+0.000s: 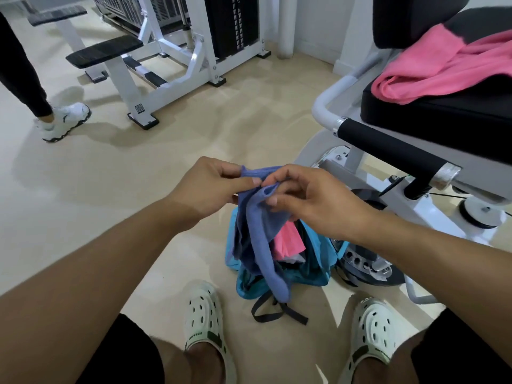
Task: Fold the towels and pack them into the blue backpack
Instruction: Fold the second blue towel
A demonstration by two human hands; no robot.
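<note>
A blue-violet towel [257, 231] hangs in mid-air over the open blue backpack [313, 273], which stands on the floor between my feet. My left hand [210, 187] pinches the towel's top edge from the left. My right hand [313, 198] pinches the same edge from the right, fingers curled round a fold. Inside the backpack a pink towel [288, 241] shows, with something white beneath it. Another pink towel [448, 67] lies crumpled on the black seat at the upper right.
A black padded seat [443, 120] of a white gym machine with a black-grip handle [393, 151] stands at the right. Another white weight machine [171, 51] stands at the back. A person's leg and white shoe [63, 120] are at the far left. Black backpack straps [277, 314] trail on the beige floor.
</note>
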